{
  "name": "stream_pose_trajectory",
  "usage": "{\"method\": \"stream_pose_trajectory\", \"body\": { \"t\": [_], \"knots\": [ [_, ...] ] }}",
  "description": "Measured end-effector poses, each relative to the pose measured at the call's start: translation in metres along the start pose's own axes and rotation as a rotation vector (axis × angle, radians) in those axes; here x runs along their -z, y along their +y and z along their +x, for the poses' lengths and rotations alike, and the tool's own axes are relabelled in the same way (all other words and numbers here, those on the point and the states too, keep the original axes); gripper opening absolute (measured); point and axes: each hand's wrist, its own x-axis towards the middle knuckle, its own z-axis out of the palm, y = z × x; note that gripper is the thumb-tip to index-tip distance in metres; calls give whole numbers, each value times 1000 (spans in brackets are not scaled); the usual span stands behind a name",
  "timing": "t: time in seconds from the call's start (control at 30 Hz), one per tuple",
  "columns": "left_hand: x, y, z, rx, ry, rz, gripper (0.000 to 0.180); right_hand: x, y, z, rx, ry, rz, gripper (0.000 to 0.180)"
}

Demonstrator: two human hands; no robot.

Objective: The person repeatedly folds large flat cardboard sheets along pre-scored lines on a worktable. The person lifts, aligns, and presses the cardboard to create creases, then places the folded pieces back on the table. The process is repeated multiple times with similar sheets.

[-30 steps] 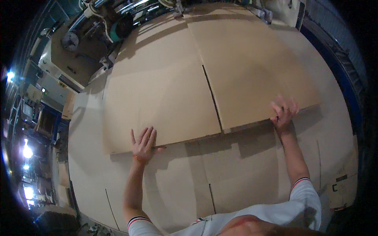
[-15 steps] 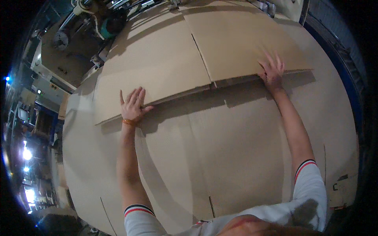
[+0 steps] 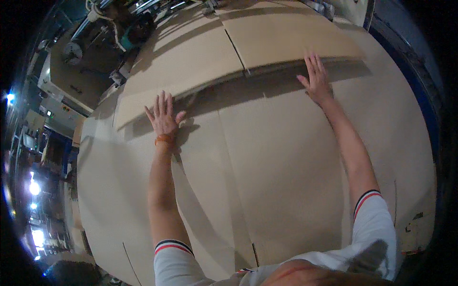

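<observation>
A large brown cardboard sheet [image 3: 191, 62] with a slot and crease down its middle lies across the far part of another wide cardboard sheet [image 3: 286, 157]. Its near edge is slightly raised and casts a shadow. My left hand [image 3: 164, 117], with an orange band at the wrist, has its fingers spread at the near left edge of the upper sheet. My right hand [image 3: 316, 81] is open too, fingers stretched forward, fingertips at the near right edge. Neither hand is wrapped round anything.
Machinery with rods and a cable [image 3: 114, 28] stands beyond the far left. A pale machine cabinet [image 3: 62, 86] is on the left. Along the right runs a dark blue frame [image 3: 405, 71]. Bright lamps [image 3: 34, 188] shine at the lower left.
The upper sheet has slid away from me, showing more of the sheet below. Both hands have moved forward with it, and my right hand has shifted slightly left.
</observation>
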Motion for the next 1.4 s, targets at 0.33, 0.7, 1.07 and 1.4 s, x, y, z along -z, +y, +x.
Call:
{"method": "stream_pose_trajectory", "body": {
  "t": [0.33, 0.7, 1.07, 1.4],
  "knots": [
    [226, 39, -276, 93, -278, -247, 53, 111, -65, -122, -9, -386, 205, 57],
    [346, -95, -538, 1703, -295, 159, 80, 286, -81, -407, -463, -277, -71, 36],
    [336, -186, -588, 2036, 182, -311, 69, 304, -61, -463, -978, -381, -213, 38],
    [337, -318, -693, 1985, 722, -1286, 51, 311, -76, -449, -1123, -445, -146, 37]
  ]
}}
